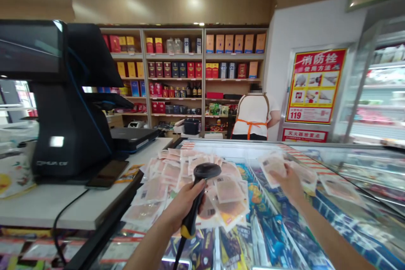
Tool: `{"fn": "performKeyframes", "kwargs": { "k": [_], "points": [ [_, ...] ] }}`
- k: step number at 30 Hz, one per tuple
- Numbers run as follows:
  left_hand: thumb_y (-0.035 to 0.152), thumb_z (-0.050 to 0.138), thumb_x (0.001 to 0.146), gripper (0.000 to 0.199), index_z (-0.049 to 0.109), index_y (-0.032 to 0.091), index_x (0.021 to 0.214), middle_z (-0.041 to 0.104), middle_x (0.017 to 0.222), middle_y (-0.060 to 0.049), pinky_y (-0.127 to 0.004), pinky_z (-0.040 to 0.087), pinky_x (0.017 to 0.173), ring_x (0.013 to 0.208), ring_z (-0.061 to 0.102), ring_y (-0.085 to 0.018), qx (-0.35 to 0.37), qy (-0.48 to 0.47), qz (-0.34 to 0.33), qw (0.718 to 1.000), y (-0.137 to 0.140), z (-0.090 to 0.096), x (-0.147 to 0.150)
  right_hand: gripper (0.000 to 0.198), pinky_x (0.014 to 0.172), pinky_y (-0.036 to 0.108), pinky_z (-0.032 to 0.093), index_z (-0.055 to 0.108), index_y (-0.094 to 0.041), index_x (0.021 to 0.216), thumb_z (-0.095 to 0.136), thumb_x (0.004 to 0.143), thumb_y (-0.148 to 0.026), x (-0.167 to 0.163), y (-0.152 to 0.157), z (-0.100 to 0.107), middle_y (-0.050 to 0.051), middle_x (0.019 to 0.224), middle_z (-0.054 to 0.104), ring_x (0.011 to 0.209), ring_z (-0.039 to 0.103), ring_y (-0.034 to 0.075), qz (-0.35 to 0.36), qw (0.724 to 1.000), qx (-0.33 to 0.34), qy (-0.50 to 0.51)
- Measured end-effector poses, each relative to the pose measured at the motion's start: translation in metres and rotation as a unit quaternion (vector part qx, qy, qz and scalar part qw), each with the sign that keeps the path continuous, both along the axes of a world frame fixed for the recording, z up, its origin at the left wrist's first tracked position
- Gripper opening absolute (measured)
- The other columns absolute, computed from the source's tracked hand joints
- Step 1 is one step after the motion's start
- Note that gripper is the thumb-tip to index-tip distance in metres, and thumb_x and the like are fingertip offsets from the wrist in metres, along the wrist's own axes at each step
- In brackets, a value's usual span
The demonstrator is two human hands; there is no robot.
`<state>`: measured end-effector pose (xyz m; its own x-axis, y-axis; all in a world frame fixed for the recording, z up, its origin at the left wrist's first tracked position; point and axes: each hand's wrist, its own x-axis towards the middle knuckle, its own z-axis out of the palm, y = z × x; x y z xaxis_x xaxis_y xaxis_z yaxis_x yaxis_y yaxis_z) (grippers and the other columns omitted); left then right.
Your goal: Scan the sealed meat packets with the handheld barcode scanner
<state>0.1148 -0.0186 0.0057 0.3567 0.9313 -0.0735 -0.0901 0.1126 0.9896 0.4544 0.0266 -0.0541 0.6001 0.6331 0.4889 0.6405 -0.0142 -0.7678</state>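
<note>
My left hand (190, 200) is wrapped round the handle of a black barcode scanner (207, 171), its yellow-trimmed base and cable pointing down toward me. Below and beyond the scanner, many flat clear packets (161, 173) with pale pinkish contents lie in an overlapping pile on a freezer's glass top (249, 152). To the right, my right hand (289, 179) pinches a similar flat packet (272, 168) over the glass. Two more packets rest close by: one packet (302, 175) beside the hand, another packet (340, 187) farther right.
A black checkout terminal (72, 109) stands on the white counter (63, 211) at left, with a phone (107, 174) before it. Wrapped frozen goods (262, 236) show through the glass. Beyond, a person in an orange-tied apron (251, 118) faces shelves (174, 57) of boxes.
</note>
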Motion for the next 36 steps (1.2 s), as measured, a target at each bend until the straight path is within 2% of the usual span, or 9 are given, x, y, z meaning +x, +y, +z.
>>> {"fn": "performKeyframes", "kwargs": {
  "k": [2, 4, 7, 12, 16, 20, 24, 31, 36],
  "points": [
    [0.046, 0.047, 0.068, 0.033, 0.046, 0.014, 0.074, 0.049, 0.05, 0.003, -0.018, 0.031, 0.041, 0.04, 0.044, -0.006, 0.007, 0.0, 0.003, 1.0, -0.005, 0.002, -0.008, 0.042, 0.06, 0.032, 0.041, 0.054, -0.012, 0.085, 0.051, 0.059, -0.045, -0.045, 0.005, 0.012, 0.009, 0.072, 0.062, 0.066, 0.056, 0.022, 0.068, 0.997, -0.029, 0.037],
    [0.046, 0.047, 0.068, 0.032, 0.047, 0.014, 0.074, 0.049, 0.052, 0.003, -0.018, 0.031, 0.041, 0.04, 0.044, -0.006, 0.011, 0.001, 0.022, 1.0, -0.009, 0.005, -0.021, 0.038, 0.059, 0.029, 0.042, 0.054, -0.013, 0.085, 0.05, 0.061, -0.043, -0.085, 0.01, 0.021, 0.008, 0.074, 0.063, 0.068, 0.057, 0.021, 0.126, 0.989, 0.005, 0.083],
    [0.046, 0.048, 0.067, 0.032, 0.047, 0.014, 0.074, 0.049, 0.052, 0.003, -0.018, 0.031, 0.041, 0.04, 0.043, -0.006, 0.017, 0.003, 0.066, 0.998, -0.016, 0.009, -0.045, 0.033, 0.058, 0.027, 0.043, 0.054, -0.015, 0.083, 0.053, 0.059, -0.037, -0.14, 0.02, 0.027, 0.006, 0.075, 0.064, 0.068, 0.057, 0.02, 0.23, 0.962, 0.032, 0.146],
    [0.045, 0.049, 0.067, 0.032, 0.048, 0.014, 0.074, 0.048, 0.051, 0.004, -0.017, 0.031, 0.041, 0.04, 0.042, -0.005, 0.015, -0.017, 0.17, 0.985, -0.029, 0.011, -0.083, 0.032, 0.061, 0.029, 0.044, 0.054, -0.014, 0.084, 0.056, 0.057, -0.033, -0.22, 0.042, 0.02, 0.007, 0.077, 0.064, 0.07, 0.058, 0.02, 0.337, 0.915, 0.049, 0.216],
    [0.045, 0.049, 0.067, 0.031, 0.047, 0.015, 0.073, 0.048, 0.05, 0.004, -0.017, 0.03, 0.04, 0.039, 0.042, -0.005, 0.022, -0.022, 0.215, 0.976, -0.044, 0.013, -0.103, 0.031, 0.061, 0.029, 0.045, 0.053, -0.015, 0.084, 0.055, 0.058, -0.031, -0.262, 0.055, 0.011, 0.006, 0.077, 0.064, 0.07, 0.058, 0.02, 0.378, 0.893, 0.047, 0.241],
    [0.044, 0.049, 0.067, 0.03, 0.046, 0.016, 0.073, 0.049, 0.051, 0.004, -0.017, 0.03, 0.04, 0.039, 0.042, -0.005, 0.023, -0.026, 0.22, 0.975, -0.054, 0.013, -0.113, 0.03, 0.059, 0.028, 0.045, 0.052, -0.015, 0.083, 0.056, 0.057, -0.03, -0.279, 0.058, 0.007, 0.005, 0.075, 0.063, 0.068, 0.057, 0.019, 0.384, 0.888, 0.03, 0.251],
    [0.045, 0.05, 0.066, 0.029, 0.045, 0.016, 0.07, 0.048, 0.05, 0.004, -0.017, 0.03, 0.039, 0.039, 0.042, -0.005, 0.021, -0.036, 0.219, 0.975, -0.056, 0.011, -0.112, 0.029, 0.056, 0.028, 0.044, 0.052, -0.014, 0.083, 0.054, 0.059, -0.03, -0.282, 0.056, 0.006, 0.004, 0.071, 0.063, 0.064, 0.057, 0.019, 0.383, 0.892, 0.017, 0.241],
    [0.043, 0.052, 0.065, 0.029, 0.046, 0.015, 0.067, 0.049, 0.052, 0.003, -0.017, 0.03, 0.04, 0.04, 0.041, -0.005, 0.021, -0.04, 0.193, 0.98, -0.057, 0.014, -0.104, 0.034, 0.06, 0.029, 0.045, 0.051, -0.014, 0.087, 0.055, 0.058, -0.031, -0.269, 0.057, 0.01, 0.006, 0.08, 0.063, 0.071, 0.057, 0.02, 0.384, 0.893, 0.024, 0.235],
    [0.042, 0.051, 0.066, 0.029, 0.049, 0.014, 0.074, 0.049, 0.051, 0.003, -0.016, 0.03, 0.039, 0.04, 0.041, -0.005, 0.018, -0.035, 0.203, 0.978, -0.054, 0.015, -0.096, 0.035, 0.061, 0.029, 0.044, 0.052, -0.014, 0.088, 0.055, 0.057, -0.029, -0.254, 0.054, 0.017, 0.006, 0.081, 0.063, 0.071, 0.057, 0.02, 0.359, 0.91, 0.008, 0.205]
  ]
}}
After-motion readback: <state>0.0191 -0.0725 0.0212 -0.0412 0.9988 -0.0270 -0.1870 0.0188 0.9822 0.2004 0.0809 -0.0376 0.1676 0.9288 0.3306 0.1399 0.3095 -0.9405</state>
